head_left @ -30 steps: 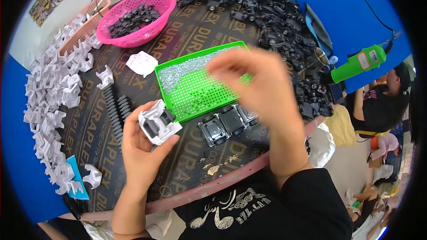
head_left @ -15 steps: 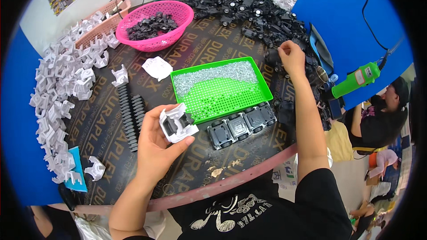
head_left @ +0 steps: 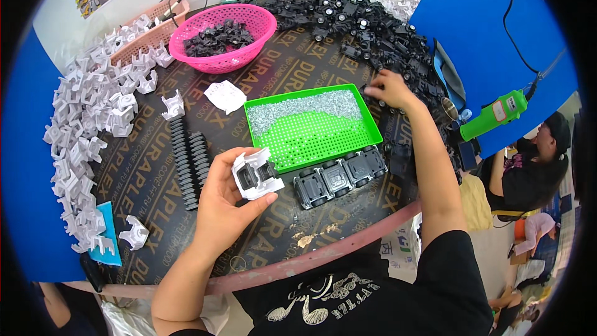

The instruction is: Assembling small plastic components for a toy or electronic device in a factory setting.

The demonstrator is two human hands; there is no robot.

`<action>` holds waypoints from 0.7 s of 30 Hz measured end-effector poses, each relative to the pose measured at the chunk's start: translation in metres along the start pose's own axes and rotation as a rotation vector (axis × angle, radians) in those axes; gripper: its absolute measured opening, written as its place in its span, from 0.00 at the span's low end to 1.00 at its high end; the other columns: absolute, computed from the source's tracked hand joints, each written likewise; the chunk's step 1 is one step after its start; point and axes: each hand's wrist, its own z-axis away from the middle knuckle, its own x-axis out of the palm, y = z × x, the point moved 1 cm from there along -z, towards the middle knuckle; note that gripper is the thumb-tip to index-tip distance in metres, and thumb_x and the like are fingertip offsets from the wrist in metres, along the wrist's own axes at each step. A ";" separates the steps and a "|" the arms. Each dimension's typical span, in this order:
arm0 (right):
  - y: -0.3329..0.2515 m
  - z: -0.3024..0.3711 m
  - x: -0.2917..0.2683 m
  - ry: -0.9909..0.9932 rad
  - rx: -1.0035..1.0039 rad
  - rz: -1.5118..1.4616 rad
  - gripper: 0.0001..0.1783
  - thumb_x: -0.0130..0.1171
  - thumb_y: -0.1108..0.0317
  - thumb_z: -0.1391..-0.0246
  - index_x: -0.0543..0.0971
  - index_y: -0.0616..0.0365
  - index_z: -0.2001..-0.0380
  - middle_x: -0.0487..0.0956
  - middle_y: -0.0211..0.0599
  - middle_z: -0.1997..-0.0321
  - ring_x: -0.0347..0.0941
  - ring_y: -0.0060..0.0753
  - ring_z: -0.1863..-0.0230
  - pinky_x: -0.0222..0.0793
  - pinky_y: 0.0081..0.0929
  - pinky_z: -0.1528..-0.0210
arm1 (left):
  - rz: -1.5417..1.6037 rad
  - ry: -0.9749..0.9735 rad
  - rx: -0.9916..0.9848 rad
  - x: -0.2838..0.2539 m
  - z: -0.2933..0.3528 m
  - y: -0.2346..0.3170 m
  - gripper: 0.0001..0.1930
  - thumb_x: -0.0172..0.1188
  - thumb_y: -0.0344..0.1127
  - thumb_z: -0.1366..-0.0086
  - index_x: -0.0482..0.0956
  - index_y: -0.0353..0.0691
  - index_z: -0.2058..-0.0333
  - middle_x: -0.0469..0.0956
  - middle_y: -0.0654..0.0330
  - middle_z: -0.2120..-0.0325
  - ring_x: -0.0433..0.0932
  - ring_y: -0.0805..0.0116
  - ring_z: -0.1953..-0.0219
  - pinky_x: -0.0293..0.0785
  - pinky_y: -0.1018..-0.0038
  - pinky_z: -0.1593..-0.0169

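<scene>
My left hand is closed around a white plastic toy-vehicle shell with a black piece seated inside it. That shell is held above the table, just left of the green perforated tray. Small silver screws lie heaped along the tray's far side. My right hand is beyond the tray's right side, at the edge of a heap of black toy chassis. Its fingers are drawn together; whatever may be between them is too small to make out. In front of the tray stands a row of black-and-white assembled units.
White shells are piled along the left edge. A pink basket holds black parts. Two stacks of black ribbed pieces lie left of my left hand. At right hangs a green electric screwdriver. Another person sits at right.
My right hand has moved left and slightly nearer, from the black heap toward the tray's far right corner. The left hand keeps the white shell, slightly turned.
</scene>
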 end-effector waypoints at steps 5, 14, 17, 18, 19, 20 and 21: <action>-0.005 0.013 -0.003 0.057 -0.168 0.005 0.14 0.69 0.67 0.56 0.75 0.61 0.69 0.78 0.45 0.53 0.74 0.43 0.48 0.68 0.39 0.48 | 0.008 -0.005 0.001 0.001 0.000 -0.001 0.33 0.67 0.18 0.49 0.63 0.37 0.45 0.71 0.58 0.49 0.74 0.70 0.49 0.74 0.73 0.47; -0.212 0.099 -0.068 0.346 -0.530 -0.766 0.20 0.65 0.82 0.60 0.76 0.58 0.60 0.77 0.39 0.59 0.76 0.37 0.56 0.73 0.30 0.55 | 0.075 0.005 -0.065 -0.004 0.003 -0.004 0.31 0.67 0.19 0.47 0.63 0.37 0.45 0.69 0.58 0.50 0.72 0.69 0.47 0.73 0.71 0.45; -0.240 0.128 -0.058 0.405 -0.836 -0.793 0.22 0.67 0.80 0.60 0.77 0.59 0.57 0.74 0.44 0.56 0.74 0.45 0.56 0.73 0.35 0.56 | 0.170 -0.015 -0.075 0.002 -0.002 -0.003 0.31 0.65 0.18 0.46 0.62 0.36 0.45 0.69 0.59 0.49 0.71 0.68 0.46 0.73 0.70 0.44; -0.239 0.130 -0.053 0.306 -0.874 -0.846 0.22 0.67 0.79 0.60 0.76 0.60 0.57 0.74 0.44 0.54 0.74 0.46 0.54 0.72 0.35 0.53 | 0.198 -0.017 -0.048 0.002 -0.004 -0.004 0.31 0.65 0.17 0.46 0.62 0.36 0.44 0.68 0.59 0.49 0.71 0.68 0.46 0.73 0.70 0.44; -0.243 0.130 -0.050 0.199 -0.919 -0.910 0.22 0.67 0.78 0.59 0.76 0.60 0.56 0.74 0.44 0.52 0.74 0.48 0.52 0.71 0.35 0.51 | 0.220 -0.003 -0.022 0.000 -0.003 -0.004 0.32 0.65 0.17 0.46 0.61 0.37 0.44 0.68 0.59 0.49 0.71 0.68 0.47 0.73 0.70 0.44; -0.243 0.132 -0.054 0.193 -0.932 -0.925 0.22 0.67 0.78 0.59 0.76 0.60 0.56 0.74 0.44 0.52 0.74 0.48 0.52 0.71 0.35 0.51 | 0.297 0.007 -0.022 -0.002 -0.001 -0.006 0.32 0.64 0.17 0.46 0.61 0.37 0.43 0.68 0.59 0.48 0.71 0.68 0.46 0.73 0.70 0.44; -0.242 0.133 -0.063 0.027 -0.869 -0.967 0.22 0.67 0.77 0.58 0.76 0.60 0.56 0.74 0.45 0.50 0.73 0.49 0.50 0.70 0.35 0.47 | 0.290 0.025 -0.020 -0.004 0.000 -0.006 0.32 0.64 0.17 0.46 0.61 0.37 0.43 0.68 0.59 0.48 0.71 0.68 0.46 0.73 0.70 0.44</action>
